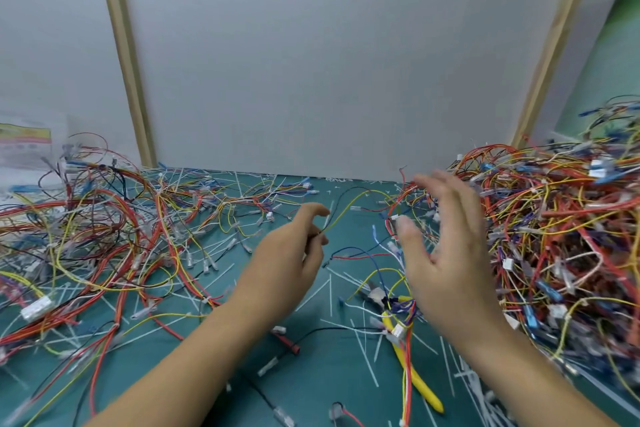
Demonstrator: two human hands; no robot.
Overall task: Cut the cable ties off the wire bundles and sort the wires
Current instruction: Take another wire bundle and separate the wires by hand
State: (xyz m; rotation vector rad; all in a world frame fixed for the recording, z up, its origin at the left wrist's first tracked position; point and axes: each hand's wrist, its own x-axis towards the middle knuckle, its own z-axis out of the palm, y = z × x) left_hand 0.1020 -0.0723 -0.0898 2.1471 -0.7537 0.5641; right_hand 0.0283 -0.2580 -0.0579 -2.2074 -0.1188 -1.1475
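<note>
Pinches yellow wire in left hand, right hand open and apart.
Runs away and rightward toward wire pile, just beside right hand.

Bright, even light; soft shadows, motion blur, wide-angle bowing at edges.
</note>
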